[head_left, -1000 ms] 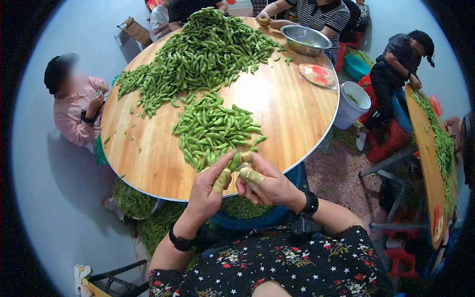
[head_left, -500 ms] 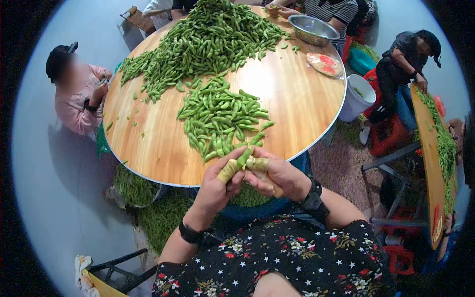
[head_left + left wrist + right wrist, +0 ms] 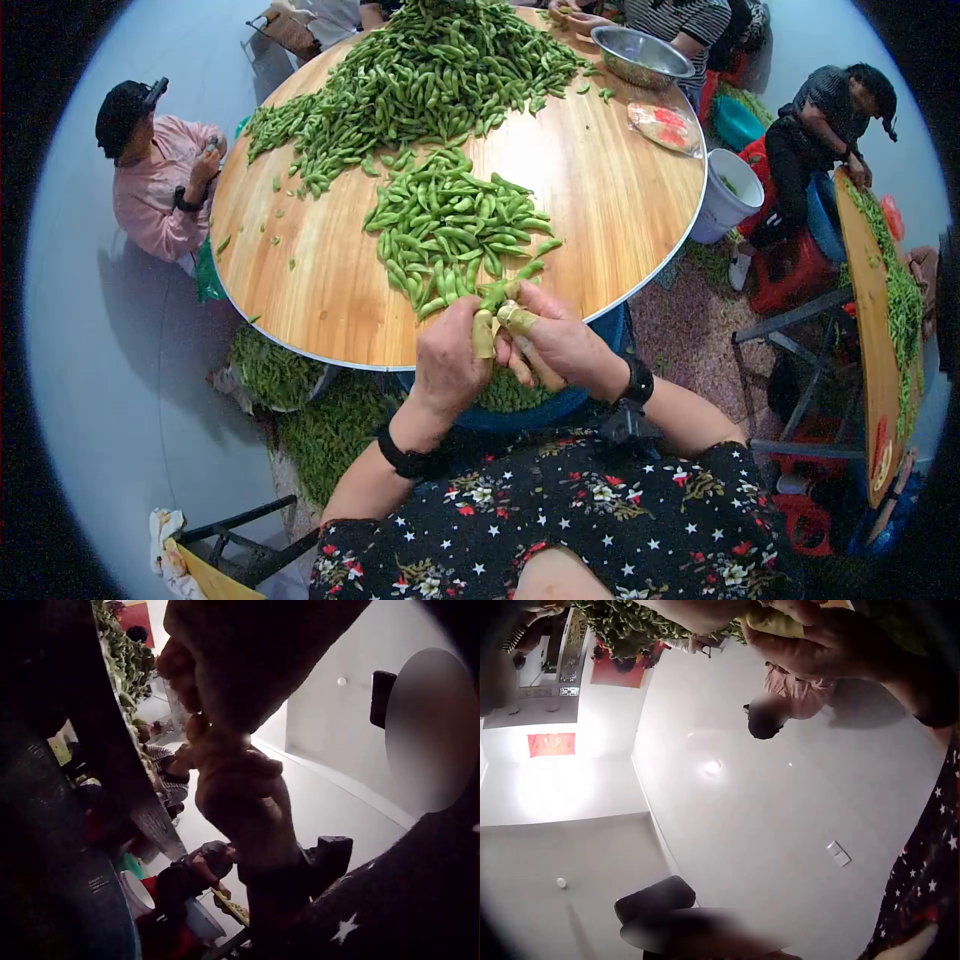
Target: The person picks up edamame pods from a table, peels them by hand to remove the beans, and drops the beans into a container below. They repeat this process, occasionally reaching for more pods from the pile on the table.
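My left hand [image 3: 452,350] and right hand [image 3: 562,340] meet at the near edge of the round table, fingertips close together. Between them a green soybean pod [image 3: 494,293] is pinched, partly hidden by the fingers. Yellowish-green covers wrap both thumbs and the right forefinger. Just beyond the fingertips lies a small spread of soybean pods [image 3: 455,225], with a much larger heap of pods [image 3: 440,85] behind it. In the left wrist view, the right hand [image 3: 244,791] is a dark shape; a yellowish finger cover [image 3: 776,622] shows in the right wrist view.
The round wooden table [image 3: 590,220] bears a steel bowl [image 3: 642,58] and a plastic-wrapped packet [image 3: 665,128] at its far right. Below the near edge sits a blue tub [image 3: 540,410]. A white bucket [image 3: 728,195] stands to the right. Other people sit around.
The hands stay together near the table edge; the left hand has turned, its fingers now reaching forward beside the pods. The head view has shifted slightly, moving the table up and right.
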{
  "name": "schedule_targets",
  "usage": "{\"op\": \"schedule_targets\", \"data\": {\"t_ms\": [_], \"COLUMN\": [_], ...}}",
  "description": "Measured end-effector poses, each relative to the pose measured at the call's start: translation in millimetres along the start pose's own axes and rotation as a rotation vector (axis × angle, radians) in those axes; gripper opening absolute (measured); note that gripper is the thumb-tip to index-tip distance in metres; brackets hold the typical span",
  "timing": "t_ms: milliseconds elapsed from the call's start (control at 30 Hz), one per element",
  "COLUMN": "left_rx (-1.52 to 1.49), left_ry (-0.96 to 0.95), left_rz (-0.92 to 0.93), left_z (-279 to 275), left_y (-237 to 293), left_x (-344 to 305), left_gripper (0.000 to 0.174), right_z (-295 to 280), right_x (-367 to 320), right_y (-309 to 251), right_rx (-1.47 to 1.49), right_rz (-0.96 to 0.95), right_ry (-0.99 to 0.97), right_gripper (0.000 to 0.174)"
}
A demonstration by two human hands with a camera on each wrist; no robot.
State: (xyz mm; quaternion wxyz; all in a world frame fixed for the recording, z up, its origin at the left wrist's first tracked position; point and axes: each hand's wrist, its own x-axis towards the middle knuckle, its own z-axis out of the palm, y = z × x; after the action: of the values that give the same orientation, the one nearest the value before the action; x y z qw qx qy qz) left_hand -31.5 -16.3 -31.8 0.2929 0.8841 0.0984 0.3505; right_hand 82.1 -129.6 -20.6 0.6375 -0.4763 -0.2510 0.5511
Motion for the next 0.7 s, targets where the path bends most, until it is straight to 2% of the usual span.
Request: {"op": "schedule_targets", "data": {"t_ms": [33, 67, 133, 200, 233, 267, 300, 333, 400, 500, 567, 600, 667, 700], "left_rx": [-0.072, -0.072, -0.265, -0.264, -0.199, -0.135, -0.135, -0.089, -0.047, 0.04, 0.025, 0.007, -0.029, -0.129], "left_ry": [0.024, 0.029, -0.054, -0.062, -0.052, -0.043, -0.043, -0.057, -0.063, -0.155, -0.183, -0.217, -0.206, -0.252], "left_rz": [-0.123, -0.116, -0.382, -0.363, -0.283, -0.202, -0.197, -0.146, -0.081, 0.064, 0.068, 0.059, 0.047, -0.008], "left_z": [1.9, 2.3, 1.8, 4.4, 7.8, 10.0, 10.4, 10.2, 10.1, 7.0, 2.6, 1.1, 1.2, -2.4], "left_y": [-1.0, -3.1, -6.9, -9.4, -12.5, -14.6, -15.5, -16.2, -15.6, -12.9, -6.0, -2.5, -1.9, 1.0], "left_x": [1.0, 2.7, 6.5, 7.1, 5.8, 5.4, 6.1, 5.8, 6.0, 2.3, 0.2, -1.2, -5.9, -5.0], "left_gripper": [0.016, 0.016, 0.017, 0.016, 0.017, 0.018, 0.018, 0.02, 0.022, 0.037, 0.039, 0.041, 0.034, 0.031], "right_z": [1.0, 2.5, 1.4, -3.8, -7.7, -13.2, -17.2, -16.4, -13.3, -19.6, -20.4, -20.6, -21.0, -20.9], "right_x": [2.0, 3.1, 5.5, 4.1, 4.2, 6.2, 8.1, 8.7, 10.9, 14.8, 16.7, 15.7, 8.6, 7.3], "right_y": [2.5, 5.6, 2.4, -3.5, -1.9, 1.5, 2.4, 2.7, 1.2, -4.1, 0.0, -3.1, -12.4, -16.6], "right_rx": [-0.003, -0.02, -0.038, -0.167, -0.166, -0.354, -0.542, -0.544, -0.794, -0.93, -1.004, -1.003, -0.898, -0.837], "right_rz": [-0.005, -0.037, -0.074, 0.012, 0.011, -0.064, -0.142, -0.147, -0.572, -0.676, -0.736, -0.734, -0.465, -0.409], "right_ry": [-0.001, 0.019, 0.039, 0.105, 0.107, 0.164, 0.221, 0.225, 0.409, 0.354, 0.325, 0.321, 0.288, 0.298], "right_gripper": [0.018, 0.018, 0.019, 0.022, 0.022, 0.024, 0.027, 0.027, 0.03, 0.027, 0.025, 0.025, 0.026, 0.027]}}
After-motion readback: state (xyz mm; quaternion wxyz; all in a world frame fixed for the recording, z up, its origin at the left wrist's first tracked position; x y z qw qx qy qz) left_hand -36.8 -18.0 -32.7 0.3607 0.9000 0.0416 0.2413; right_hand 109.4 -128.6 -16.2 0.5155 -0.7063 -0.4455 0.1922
